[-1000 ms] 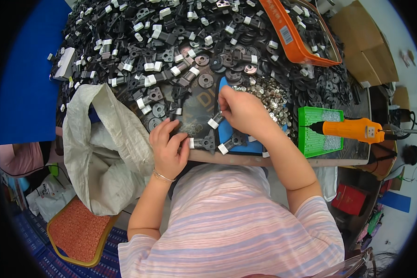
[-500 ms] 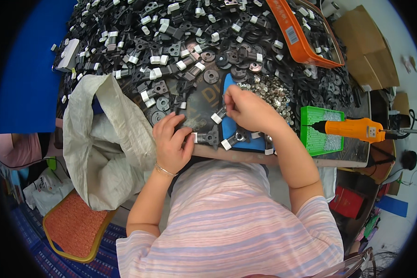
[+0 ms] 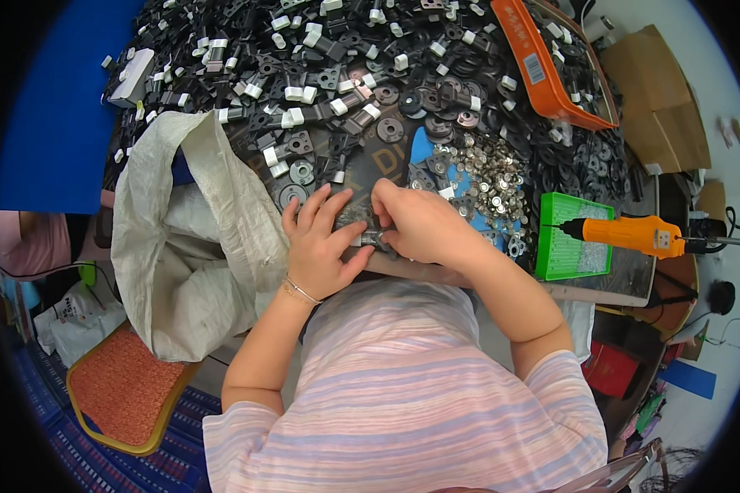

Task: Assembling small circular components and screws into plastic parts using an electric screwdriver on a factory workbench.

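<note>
At the near table edge lies a small black bracket (image 3: 369, 238) with a light-coloured end, mostly covered by fingers. My left hand (image 3: 324, 243) rests there, thumb and forefinger on either side of the bracket, other fingers spread on the table. Over the bracket's right end, my right hand (image 3: 426, 220) is closed in a pinch; whatever sits between its fingertips is hidden. Beyond the right hand, a heap of small silver metal pieces (image 3: 495, 182) lies on a blue mat (image 3: 422, 146), with more black parts near it.
Black parts with white ends (image 3: 304, 94) pile across the far table. An open white sack (image 3: 144, 255) stands left. To the right are a green tray (image 3: 549, 267) of small clear pieces, an orange electric screwdriver (image 3: 633, 233), an orange crate (image 3: 522, 53) and a cardboard box (image 3: 656, 99).
My right hand has moved left and nearer, from above the blue mat to the bracket. My left hand has shifted right, its thumb and forefinger now further over the bracket. The view has tilted slightly.
</note>
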{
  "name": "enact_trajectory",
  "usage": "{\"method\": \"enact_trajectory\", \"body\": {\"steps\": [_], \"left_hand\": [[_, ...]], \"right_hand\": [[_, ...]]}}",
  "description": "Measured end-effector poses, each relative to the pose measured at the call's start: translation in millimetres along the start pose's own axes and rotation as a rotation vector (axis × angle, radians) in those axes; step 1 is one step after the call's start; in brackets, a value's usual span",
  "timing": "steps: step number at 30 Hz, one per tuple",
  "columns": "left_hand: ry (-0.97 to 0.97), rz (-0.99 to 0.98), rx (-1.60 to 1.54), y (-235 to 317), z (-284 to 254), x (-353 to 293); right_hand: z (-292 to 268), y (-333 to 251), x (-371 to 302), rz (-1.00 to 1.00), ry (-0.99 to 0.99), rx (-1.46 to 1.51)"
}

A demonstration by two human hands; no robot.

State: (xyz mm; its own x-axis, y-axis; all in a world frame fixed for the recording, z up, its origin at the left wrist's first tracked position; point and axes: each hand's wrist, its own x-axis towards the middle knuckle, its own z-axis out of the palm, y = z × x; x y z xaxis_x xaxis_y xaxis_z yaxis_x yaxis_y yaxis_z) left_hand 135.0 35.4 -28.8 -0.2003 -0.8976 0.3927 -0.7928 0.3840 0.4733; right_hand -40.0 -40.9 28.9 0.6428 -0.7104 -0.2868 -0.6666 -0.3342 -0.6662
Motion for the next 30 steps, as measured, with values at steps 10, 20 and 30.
{"method": "enact_trajectory", "body": {"steps": [10,20,30], "left_hand": [[0.024,-0.029,0.020,0.2,3.2,-1.9],[0.062,-0.042,0.062,0.2,9.2,-0.4],[0.078,-0.020,0.066,-0.3,10.6,0.4]], "right_hand": [[-43.8,34.9,-12.1,0.258,0.299,-0.017],[-43.6,74.4,-16.3,0.378,0.366,-0.264],[-47.0,87.7,-30.8,0.239,0.212,0.387]]}}
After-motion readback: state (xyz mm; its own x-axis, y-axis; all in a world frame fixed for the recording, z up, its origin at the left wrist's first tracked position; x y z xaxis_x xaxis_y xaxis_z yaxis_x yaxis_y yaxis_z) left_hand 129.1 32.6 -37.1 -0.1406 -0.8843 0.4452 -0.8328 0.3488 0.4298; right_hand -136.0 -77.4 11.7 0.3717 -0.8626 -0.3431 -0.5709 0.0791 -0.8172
